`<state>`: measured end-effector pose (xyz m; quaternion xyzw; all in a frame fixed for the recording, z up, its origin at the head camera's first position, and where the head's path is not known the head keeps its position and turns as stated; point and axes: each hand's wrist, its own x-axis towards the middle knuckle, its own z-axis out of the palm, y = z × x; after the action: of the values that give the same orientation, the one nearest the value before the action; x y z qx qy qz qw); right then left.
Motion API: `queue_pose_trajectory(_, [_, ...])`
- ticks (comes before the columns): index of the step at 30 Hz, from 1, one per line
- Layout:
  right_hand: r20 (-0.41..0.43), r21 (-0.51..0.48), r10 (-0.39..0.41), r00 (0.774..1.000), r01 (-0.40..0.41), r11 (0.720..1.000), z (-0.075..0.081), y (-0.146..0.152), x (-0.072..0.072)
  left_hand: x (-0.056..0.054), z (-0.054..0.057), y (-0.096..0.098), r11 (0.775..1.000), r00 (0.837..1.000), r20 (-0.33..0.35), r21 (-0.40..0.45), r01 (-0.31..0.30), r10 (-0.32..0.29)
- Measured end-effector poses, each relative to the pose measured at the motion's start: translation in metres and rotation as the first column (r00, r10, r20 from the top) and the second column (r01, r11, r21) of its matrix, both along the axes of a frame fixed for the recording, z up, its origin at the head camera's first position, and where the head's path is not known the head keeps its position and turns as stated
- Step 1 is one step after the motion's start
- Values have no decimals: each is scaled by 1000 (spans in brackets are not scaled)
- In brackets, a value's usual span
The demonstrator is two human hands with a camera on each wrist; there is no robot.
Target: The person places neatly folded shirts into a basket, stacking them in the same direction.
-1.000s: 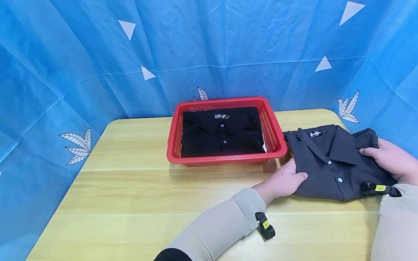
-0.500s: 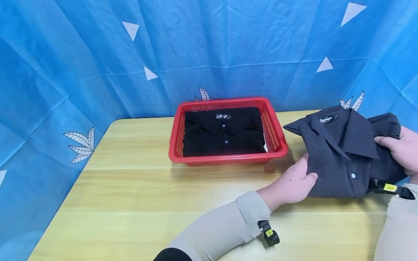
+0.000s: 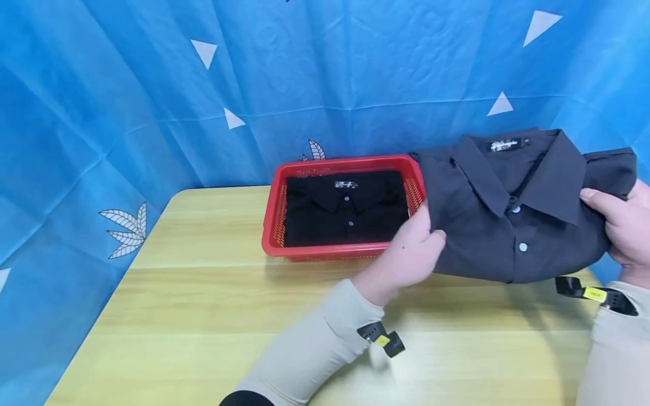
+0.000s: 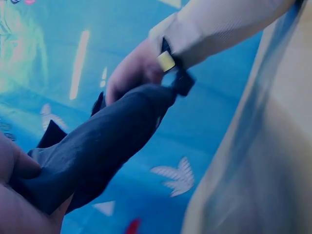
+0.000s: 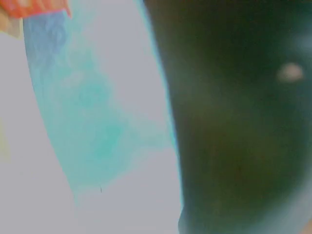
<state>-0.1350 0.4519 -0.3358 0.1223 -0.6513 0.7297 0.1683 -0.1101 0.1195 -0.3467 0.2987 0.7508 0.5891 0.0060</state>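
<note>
A folded dark grey button-up shirt (image 3: pixel 472 225) is held up at the right, collar toward the back and light buttons down its front. My left hand (image 3: pixel 408 248) grips its left edge, thumb on top, in front of the basket's right end. At the opposite edge my right hand (image 3: pixel 627 225) pinches the cloth with the thumb above. In the left wrist view the shirt (image 4: pixel 107 141) hangs between both hands, seen from its side. Dark blurred cloth (image 5: pixel 239 122) fills much of the right wrist view. Fingers under the shirt are hidden.
A red plastic basket (image 3: pixel 325 250) stands at the back middle of the wooden table (image 3: pixel 193 304). Inside lies a folded black shirt (image 3: pixel 325 217), collar toward the back. A blue patterned curtain (image 3: pixel 304 67) hangs behind and beside the table.
Both hands have lifted the grey shirt off the table. It has come up and then left, so its left edge now overlaps the basket's right end.
</note>
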Motion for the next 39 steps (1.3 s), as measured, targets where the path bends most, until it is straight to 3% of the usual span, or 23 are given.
queue_pose_trajectory(3, [18,31,30,999,-31,999,5,-16,2,-2,10,-22,1000,999,-42,-7,-21,20])
queue_pose_trajectory(6, [22,63,127,992,-129,990,9,-35,3,-4,17,-45,999,998,-58,0,-32,32])
queue_pose_trajectory(12, [-30,15,342,939,-342,940,12,-72,2,-9,24,-88,997,995,-76,-46,-63,59])
queue_pose_trajectory(15, [-61,-45,406,912,-409,911,12,-88,2,-11,25,-108,995,994,-91,-64,-74,68])
queue_pose_trajectory(19, [-56,-69,446,893,-449,891,15,-109,1,-13,28,-134,996,993,-99,-51,-73,68])
queue_pose_trajectory(27, [-10,-20,445,896,-445,895,29,-152,-16,-14,35,-175,985,985,-27,-4,-171,171])
queue_pose_trajectory(33, [20,-43,374,927,-373,927,34,-178,-31,-19,34,-191,972,972,-17,25,-232,233])
queue_pose_trajectory(39, [27,-37,329,944,-328,944,31,-193,-40,-21,34,-201,971,971,-20,10,-238,238])
